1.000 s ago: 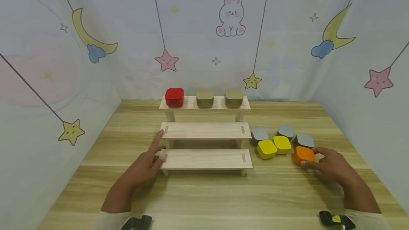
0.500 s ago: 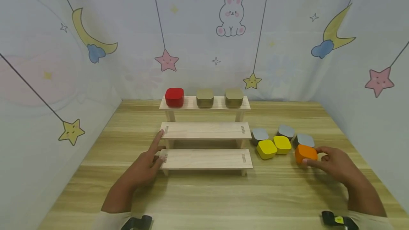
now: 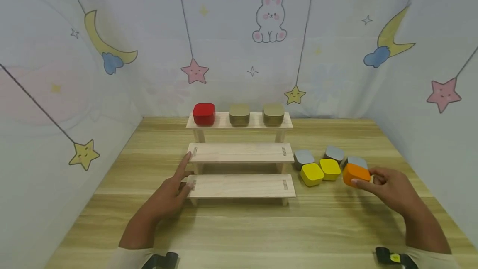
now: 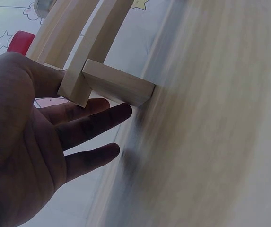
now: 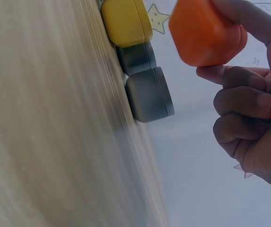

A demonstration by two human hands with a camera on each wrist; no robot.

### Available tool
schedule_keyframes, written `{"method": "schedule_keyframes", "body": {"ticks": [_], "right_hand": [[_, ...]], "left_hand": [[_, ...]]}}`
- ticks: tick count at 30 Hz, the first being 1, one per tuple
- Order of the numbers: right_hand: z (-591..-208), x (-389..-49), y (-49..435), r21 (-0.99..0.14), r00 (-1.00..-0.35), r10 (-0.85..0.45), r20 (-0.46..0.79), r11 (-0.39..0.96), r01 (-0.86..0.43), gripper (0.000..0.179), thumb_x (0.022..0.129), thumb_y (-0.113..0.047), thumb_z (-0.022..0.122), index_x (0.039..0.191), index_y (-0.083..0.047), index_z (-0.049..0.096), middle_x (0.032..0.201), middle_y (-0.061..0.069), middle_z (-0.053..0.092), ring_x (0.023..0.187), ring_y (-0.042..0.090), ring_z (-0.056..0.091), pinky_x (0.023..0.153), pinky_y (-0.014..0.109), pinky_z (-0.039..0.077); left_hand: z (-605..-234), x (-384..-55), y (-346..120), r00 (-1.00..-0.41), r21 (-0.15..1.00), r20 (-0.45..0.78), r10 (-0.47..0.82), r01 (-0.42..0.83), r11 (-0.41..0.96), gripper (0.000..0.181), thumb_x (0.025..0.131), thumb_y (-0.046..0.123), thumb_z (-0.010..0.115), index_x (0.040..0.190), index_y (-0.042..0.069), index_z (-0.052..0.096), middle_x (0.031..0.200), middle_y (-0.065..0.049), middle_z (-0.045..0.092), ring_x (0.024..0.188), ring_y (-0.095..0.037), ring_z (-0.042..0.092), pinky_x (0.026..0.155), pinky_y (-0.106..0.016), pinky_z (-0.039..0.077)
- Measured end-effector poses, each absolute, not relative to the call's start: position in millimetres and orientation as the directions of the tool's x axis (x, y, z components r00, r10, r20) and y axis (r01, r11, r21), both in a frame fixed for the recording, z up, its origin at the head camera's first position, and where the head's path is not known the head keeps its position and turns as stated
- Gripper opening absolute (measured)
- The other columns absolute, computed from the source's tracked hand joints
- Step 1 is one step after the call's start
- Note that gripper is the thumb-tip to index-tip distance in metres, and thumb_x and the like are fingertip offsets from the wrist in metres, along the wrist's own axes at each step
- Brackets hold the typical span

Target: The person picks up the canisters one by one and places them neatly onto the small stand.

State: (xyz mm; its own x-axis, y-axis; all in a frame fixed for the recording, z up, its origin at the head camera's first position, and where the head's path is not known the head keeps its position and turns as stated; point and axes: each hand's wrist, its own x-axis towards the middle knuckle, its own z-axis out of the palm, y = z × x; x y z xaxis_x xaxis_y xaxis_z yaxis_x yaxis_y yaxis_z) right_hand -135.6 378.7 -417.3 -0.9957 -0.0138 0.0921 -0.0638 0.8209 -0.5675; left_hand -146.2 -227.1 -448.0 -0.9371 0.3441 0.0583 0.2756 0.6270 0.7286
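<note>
Beneath the right grip [image 3: 392, 190] and the left grip [image 3: 171, 194] runs a wood-grained worktop [image 3: 239, 235]; beyond both rises a pale backdrop [image 3: 231, 36] printed with stars [image 3: 84, 155] and a rabbit [image 3: 270, 18], its sides flanking them. The right grip pinches an orange box [image 3: 356, 174] between thumb and fingers, just above the worktop. Past that box, partly hidden by it, sits one of three grey boxes [image 3: 334, 153]; two yellow boxes [image 3: 312, 174] stand to the left of the right grip, with the other grey ones just behind them. A seam rings a grey box in the right wrist view; the insides are hidden. The left grip is relaxed, fingers extended, touching the left end of a three-tier wooden stand [image 3: 239, 152]. Farther off, beyond the left grip, the stand's top shelf [image 3: 256, 119] carries a red box [image 3: 204, 114] at its left end, then two olive boxes [image 3: 239, 114] to the right.
</note>
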Motion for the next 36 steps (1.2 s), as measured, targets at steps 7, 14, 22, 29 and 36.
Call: {"method": "schedule_keyframes", "body": {"ticks": [7,14,22,29,36], "right_hand": [[-413.7,-134.9,365.4,-0.588,-0.976,0.011,0.216,0.8,-0.121,0.038,0.098,-0.039,0.083,0.106,-0.003,0.076,0.064,-0.003,0.046,0.054,0.009,0.037,0.048,0.027,0.032],[-408.7,-138.9,342.5,-0.607,-0.947,0.023,0.322,0.772,-0.188,0.031,0.094,-0.035,0.088,0.092,-0.01,0.069,0.062,-0.005,0.042,0.054,0.008,0.038,0.049,0.027,0.034],[-398.7,-144.5,318.9,-0.546,-0.885,-0.067,0.46,0.765,-0.342,0.032,0.088,-0.025,0.092,0.088,-0.01,0.064,0.063,-0.005,0.04,0.054,0.004,0.036,0.05,0.024,0.035],[-385.9,-153.2,294.6,-0.499,-0.841,-0.116,0.529,0.758,-0.419,0.031,0.087,-0.024,0.093,0.099,-0.006,0.07,0.062,-0.006,0.04,0.052,0.003,0.034,0.048,0.023,0.035],[-372.9,-161.9,262.4,-0.441,-0.78,-0.214,0.588,0.724,-0.531,0.032,0.082,-0.021,0.094,0.097,-0.008,0.069,0.063,-0.009,0.035,0.054,0.0,0.027,0.049,0.022,0.03]], "left_hand": [[-449.1,-146.1,-227.3,-0.936,0.728,0.064,0.345,0.28,0.626,0.09,0.114,0.007,0.051,0.176,0.031,-0.009,0.162,-0.034,0.051,0.134,-0.054,0.067,0.112,-0.066,0.055],[-450.3,-146.2,-228.4,-0.934,0.739,0.067,0.35,0.282,0.612,0.09,0.114,0.007,0.051,0.176,0.032,-0.008,0.162,-0.033,0.051,0.135,-0.053,0.066,0.112,-0.066,0.055],[-447.1,-146.2,-227.0,-0.939,0.733,0.055,0.339,0.268,0.625,0.09,0.114,0.008,0.05,0.176,0.033,-0.009,0.163,-0.033,0.05,0.135,-0.054,0.065,0.113,-0.066,0.054],[-448.9,-145.6,-226.2,-0.937,0.739,0.062,0.343,0.274,0.615,0.089,0.114,0.008,0.051,0.176,0.033,-0.008,0.162,-0.033,0.051,0.134,-0.054,0.067,0.112,-0.066,0.055],[-446.4,-145.2,-225.5,-0.939,0.728,0.064,0.337,0.275,0.628,0.089,0.113,0.008,0.051,0.177,0.031,-0.008,0.161,-0.034,0.052,0.134,-0.054,0.067,0.113,-0.067,0.053]]}}
